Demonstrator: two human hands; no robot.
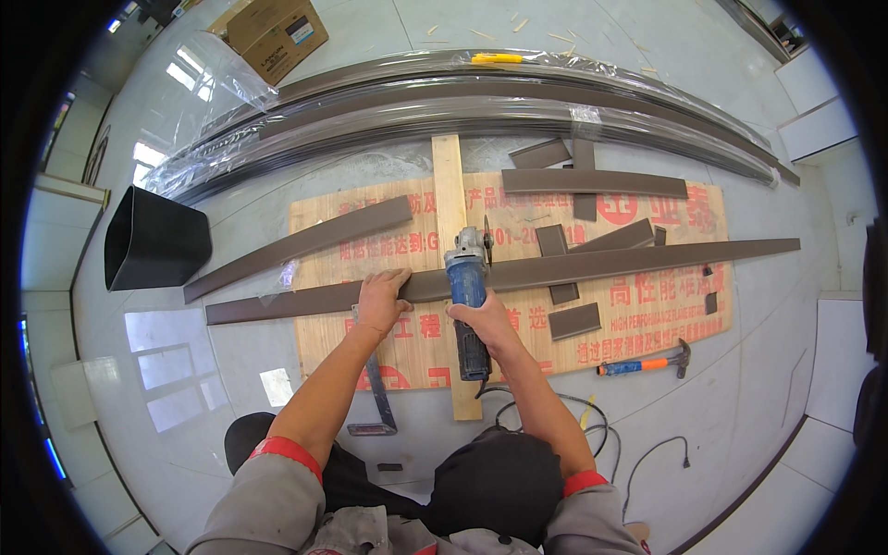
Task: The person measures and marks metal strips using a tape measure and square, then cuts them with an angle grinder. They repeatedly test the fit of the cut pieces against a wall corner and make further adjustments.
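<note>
My right hand (486, 326) is wrapped around the body of a blue angle grinder (465, 277). The grinder points away from me, and its thin disc stands upright at the right side of its head, just over a long brown trim strip (610, 265). My left hand (381, 301) grips that strip to the left of the grinder, pressing it down. Under the strip, a pale wooden batten (449, 171) runs away from me across a printed wooden board (319, 356). Below my left hand lies a metal try square (376, 393), its upper end close to my fingers.
Another brown strip (305, 245) lies at the left, with several short offcuts (573, 320) at the right. Plastic-wrapped lengths (388, 116) stretch across the back, a yellow utility knife (497, 58) on top. A hammer (647, 363), a black cord (632, 472), a black bin (153, 242) and a cardboard box (273, 42) lie around.
</note>
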